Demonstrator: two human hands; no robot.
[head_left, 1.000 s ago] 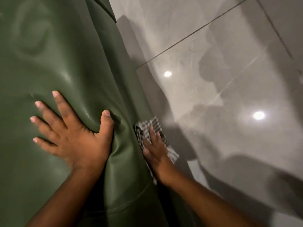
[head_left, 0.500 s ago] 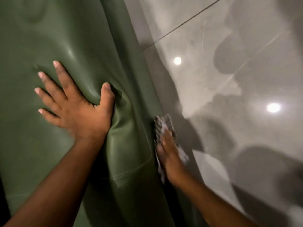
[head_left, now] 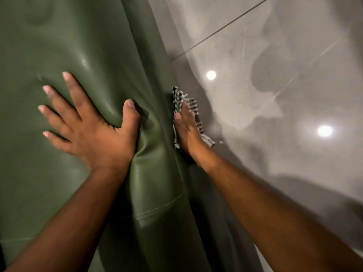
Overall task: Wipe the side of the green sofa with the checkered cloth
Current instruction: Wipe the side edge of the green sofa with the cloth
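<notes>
The green leather sofa (head_left: 94, 46) fills the left half of the head view, its side dropping away along the right edge. My left hand (head_left: 92, 130) lies flat on top of the cushion, fingers spread, thumb pressing a dent into the leather. My right hand (head_left: 188, 132) presses the black-and-white checkered cloth (head_left: 193, 106) flat against the sofa's side. The cloth sticks out above the fingertips and beside the wrist; most of it is hidden under the palm.
A glossy grey tiled floor (head_left: 275, 95) lies to the right of the sofa, with a dark grout line and two bright reflected ceiling lights. Shadows of my arms and body fall across it.
My right hand has slid the cloth up along the sofa's side. My left hand has stayed pressed on the cushion while the view shifted slightly.
</notes>
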